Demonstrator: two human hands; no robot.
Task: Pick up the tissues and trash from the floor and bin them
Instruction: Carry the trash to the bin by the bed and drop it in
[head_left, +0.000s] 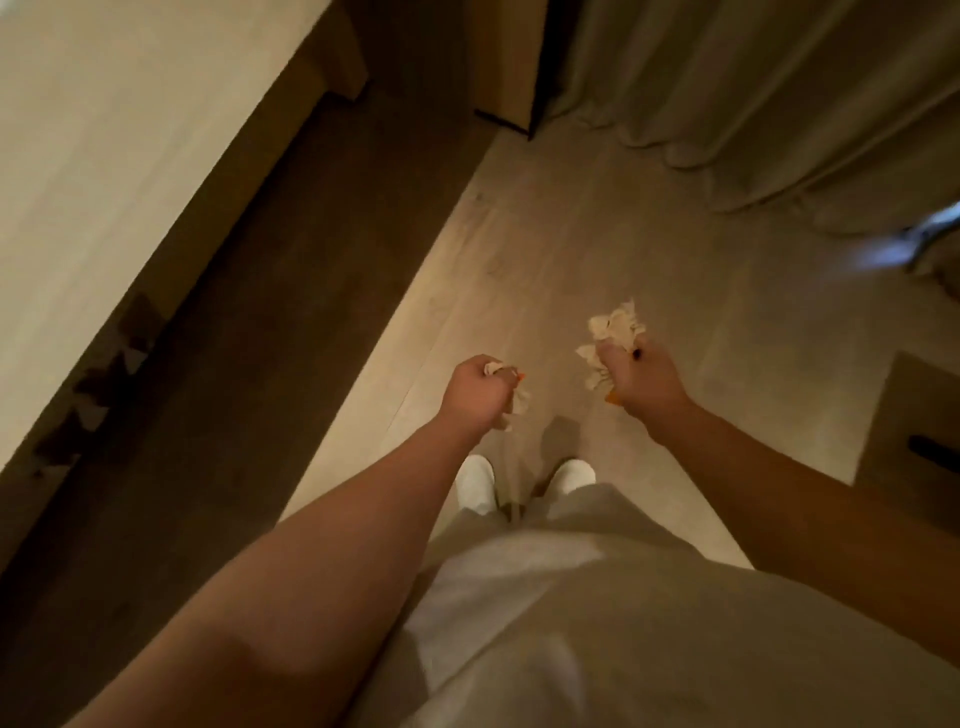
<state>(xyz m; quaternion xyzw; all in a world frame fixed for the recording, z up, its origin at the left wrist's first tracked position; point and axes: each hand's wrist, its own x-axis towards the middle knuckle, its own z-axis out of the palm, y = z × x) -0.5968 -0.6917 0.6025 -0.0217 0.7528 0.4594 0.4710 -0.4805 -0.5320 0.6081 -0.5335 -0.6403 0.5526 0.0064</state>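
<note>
Gripping crumpled tissues (615, 332), both hands (478, 392) fisted (wads shapeless, axis unclear).

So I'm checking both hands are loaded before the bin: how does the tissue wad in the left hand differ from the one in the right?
The right hand's wad is bigger, fanning out above the right hand; the left hand's wad is smaller, mostly hidden in the left hand. The right wad sticks up and out; the left one hangs below. Both are crumpled, pale, with something orange.

Pale wood floor (597, 249), white slippers (475, 483)
</note>
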